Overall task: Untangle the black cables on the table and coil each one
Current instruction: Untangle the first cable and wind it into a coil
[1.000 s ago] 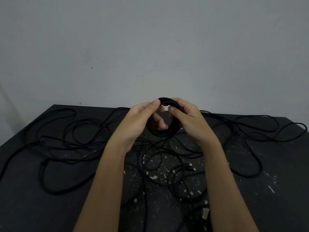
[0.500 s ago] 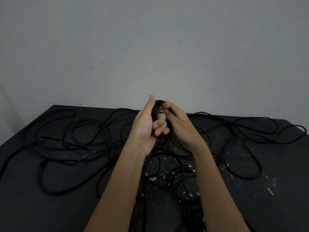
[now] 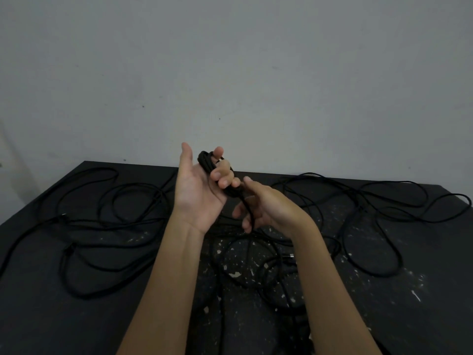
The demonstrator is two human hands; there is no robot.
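We are midway through coiling one cable; our left hand is raised above the table, palm towards us, fingers curled round a small tight coil; our right hand, just beside and below, bends its fingers about the trailing strand that drops to the tangle; the other black cables sprawl in loose loops on both sides; next, we judge, the right hand must free slack and lay another turn.
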